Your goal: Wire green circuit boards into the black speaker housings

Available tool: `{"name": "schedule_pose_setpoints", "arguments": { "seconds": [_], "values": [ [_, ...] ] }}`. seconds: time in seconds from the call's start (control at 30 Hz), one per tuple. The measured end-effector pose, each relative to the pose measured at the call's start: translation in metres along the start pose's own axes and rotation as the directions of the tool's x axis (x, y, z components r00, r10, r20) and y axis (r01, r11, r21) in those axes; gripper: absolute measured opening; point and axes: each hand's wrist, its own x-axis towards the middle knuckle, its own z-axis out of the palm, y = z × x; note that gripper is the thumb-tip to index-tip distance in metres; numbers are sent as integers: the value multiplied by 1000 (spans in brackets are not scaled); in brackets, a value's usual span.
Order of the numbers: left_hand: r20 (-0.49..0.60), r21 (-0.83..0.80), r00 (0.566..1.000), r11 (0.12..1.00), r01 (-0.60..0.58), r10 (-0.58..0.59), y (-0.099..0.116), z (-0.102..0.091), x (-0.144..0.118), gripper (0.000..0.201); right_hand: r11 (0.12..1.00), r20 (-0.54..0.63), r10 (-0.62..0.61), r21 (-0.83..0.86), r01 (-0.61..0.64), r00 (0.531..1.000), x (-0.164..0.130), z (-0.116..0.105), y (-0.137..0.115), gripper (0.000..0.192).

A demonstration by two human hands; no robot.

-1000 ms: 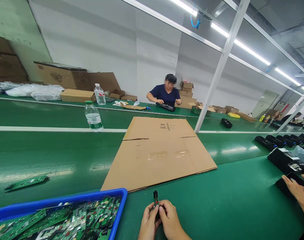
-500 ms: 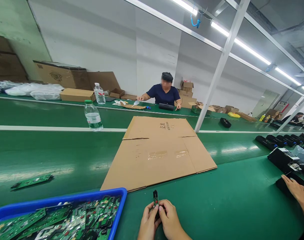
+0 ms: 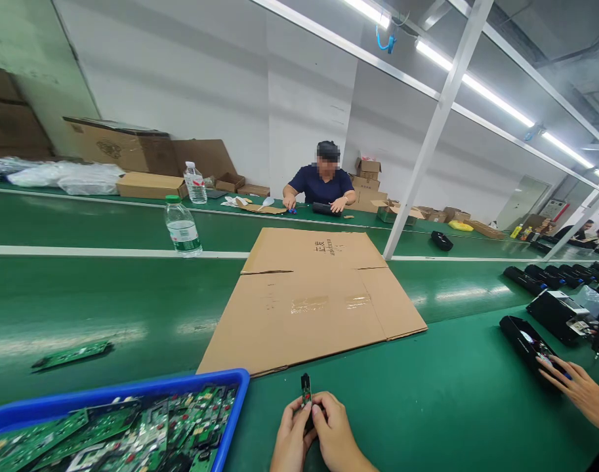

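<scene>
Between my two hands a small green circuit board (image 3: 306, 389) with a black end stands upright, its lower part hidden by my fingers. My left hand (image 3: 293, 429) pinches it from the left side, thumb in front. From the right, my right hand (image 3: 336, 426) has its thumb and fingers closed on the same board. Both hands are low in the view, over the green table, just in front of a flat cardboard sheet (image 3: 323, 314). To their left is a blue tray (image 3: 237, 380) heaped with green circuit boards (image 3: 146, 426).
A long circuit board (image 3: 75, 354) lies beyond the tray. A green-capped bottle (image 3: 182, 229) stands behind it. At right, a co-worker's hand (image 3: 577, 387) touches a black housing (image 3: 525, 341). Another person (image 3: 323, 180) sits across the bench. A white post (image 3: 427, 151) rises behind the cardboard.
My hands and the board stay nearly still. The long circuit board moved slightly right. At right, the co-worker's black housing now lies open-side up, farther left. The person opposite moved both hands inward.
</scene>
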Motion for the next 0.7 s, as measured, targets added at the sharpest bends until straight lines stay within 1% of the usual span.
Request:
{"name": "schedule_pose_setpoints", "arguments": {
  "seconds": [0.13, 0.37, 0.7],
  "values": [
    [1, -3, 1000, 1000, -4, 4, 1, 1, -2, 30, 1000, -23, -13, -10, 13, 1000, -1, 1, 0, 24],
    [2, -2, 1000, 1000, -6, 6, 2, 1, -3, 28, 1000, 24, 14, 8, -14, 1000, 0, -2, -1, 23],
    [9, -10, 1000, 1000, -2, 2, 1, -1, -2, 28, 1000, 10, 24, 17, -24, 1000, -1, 0, -1, 21]
  ]
}}
